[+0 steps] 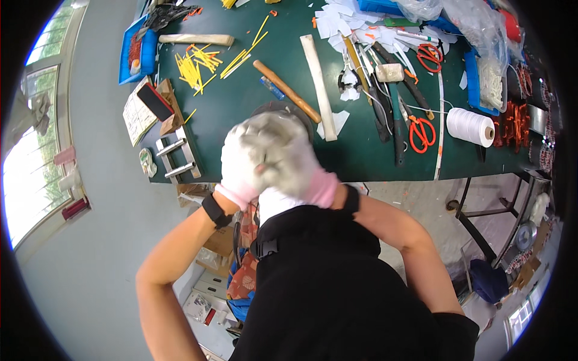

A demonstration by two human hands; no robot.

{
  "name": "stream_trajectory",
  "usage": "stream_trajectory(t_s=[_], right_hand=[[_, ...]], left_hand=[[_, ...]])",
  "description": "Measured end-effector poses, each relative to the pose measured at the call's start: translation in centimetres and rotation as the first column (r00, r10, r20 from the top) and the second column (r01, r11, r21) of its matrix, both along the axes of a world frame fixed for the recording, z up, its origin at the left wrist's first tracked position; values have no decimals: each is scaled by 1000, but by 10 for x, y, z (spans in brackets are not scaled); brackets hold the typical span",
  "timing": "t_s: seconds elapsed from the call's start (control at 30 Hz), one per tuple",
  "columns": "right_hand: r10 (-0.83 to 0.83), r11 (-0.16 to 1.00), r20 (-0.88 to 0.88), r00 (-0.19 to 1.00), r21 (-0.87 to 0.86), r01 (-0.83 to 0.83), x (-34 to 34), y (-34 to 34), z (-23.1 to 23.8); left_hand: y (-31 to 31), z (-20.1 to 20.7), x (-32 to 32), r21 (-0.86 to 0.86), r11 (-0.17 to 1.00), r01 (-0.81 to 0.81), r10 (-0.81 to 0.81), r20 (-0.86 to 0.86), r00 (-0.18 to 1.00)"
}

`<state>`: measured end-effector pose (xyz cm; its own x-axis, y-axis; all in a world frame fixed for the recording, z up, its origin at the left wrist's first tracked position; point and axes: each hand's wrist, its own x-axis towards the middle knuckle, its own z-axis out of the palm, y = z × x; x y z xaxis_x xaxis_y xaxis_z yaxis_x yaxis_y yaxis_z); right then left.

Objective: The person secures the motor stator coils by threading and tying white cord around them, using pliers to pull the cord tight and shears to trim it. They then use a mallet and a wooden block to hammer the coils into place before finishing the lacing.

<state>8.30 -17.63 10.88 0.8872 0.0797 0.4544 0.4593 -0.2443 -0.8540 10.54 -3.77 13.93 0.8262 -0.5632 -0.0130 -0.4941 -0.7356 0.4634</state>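
My left hand (pixel 242 157) and my right hand (pixel 295 157) wear white gloves with pink cuffs. They are pressed close together in front of my body, at the near edge of the green bench. Motion smears the gloves, and the fingers cannot be made out. Whether anything lies between them is hidden. Just beyond the gloves shows the rim of a dark round object (pixel 283 107), mostly covered by them. A brown wooden stick (pixel 286 91) points toward my right glove, and a pale wooden strip (pixel 319 87) lies to its right.
Yellow strips (pixel 195 67) and a phone (pixel 155 101) are on the left, near a metal frame (pixel 179 157). Red-handled scissors (pixel 422 133), hammers and a white thread spool (pixel 471 127) crowd the right. Blue bins (pixel 135 51) stand at the sides. The bench's front edge (pixel 385 180) runs before me.
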Motion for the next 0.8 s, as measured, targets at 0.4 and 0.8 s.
stream_trajectory(t_s=[0.4,0.8], right_hand=[[-52,989,45,998,140,45,-7,31,-20],[-360,854,-512,780,-518,53,-50,-103,-102]], left_hand=[[8,-5,3,-315,930,-191,99,-285,953],[16,13,-14,141,990,-9,-15,169,985]])
